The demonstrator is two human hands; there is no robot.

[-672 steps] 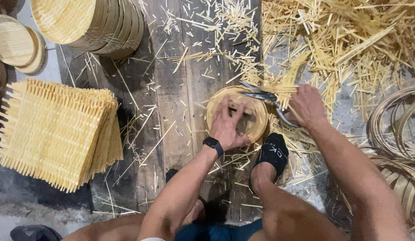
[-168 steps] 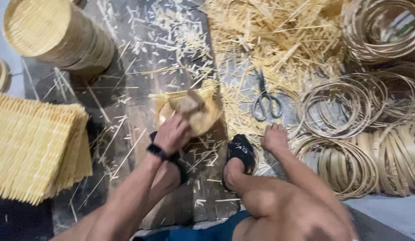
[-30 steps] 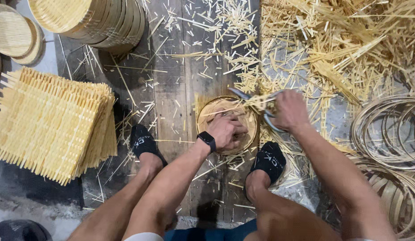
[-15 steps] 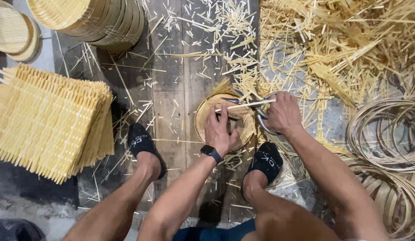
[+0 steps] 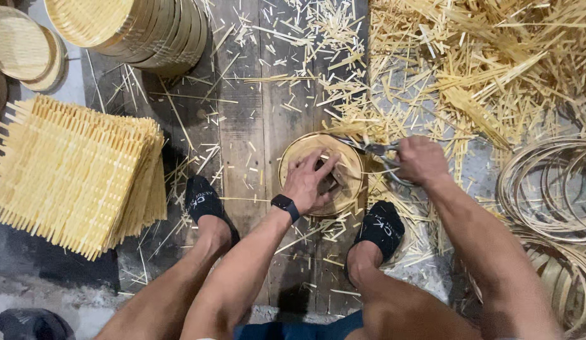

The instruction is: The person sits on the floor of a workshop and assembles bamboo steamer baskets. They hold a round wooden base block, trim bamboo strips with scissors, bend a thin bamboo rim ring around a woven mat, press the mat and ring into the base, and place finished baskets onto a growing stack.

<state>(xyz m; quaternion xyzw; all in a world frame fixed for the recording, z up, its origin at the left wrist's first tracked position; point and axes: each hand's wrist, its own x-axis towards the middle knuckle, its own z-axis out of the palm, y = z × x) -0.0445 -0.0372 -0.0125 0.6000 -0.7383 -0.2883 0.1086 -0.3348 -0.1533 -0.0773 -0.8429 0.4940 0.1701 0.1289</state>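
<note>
Since half a second ago the scissors (image 5: pixel 378 151) in the right hand (image 5: pixel 422 158) have reached the round bamboo tray's (image 5: pixel 352 165) rim; left hand (image 5: pixel 312 181) presses flat inside it.

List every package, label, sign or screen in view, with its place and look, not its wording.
Smartwatch: on the left wrist, small dark rectangular screen on a black strap, blank.
Socks: black, on both feet either side of the round woven bamboo tray, each with small pale printed lettering.
No packages or signs.

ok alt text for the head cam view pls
Seen from above, a person's left hand presses a round woven bamboo tray on floorboards while the right hand works scissors at its rim. Square woven mats lie left, bamboo hoops right.
</note>
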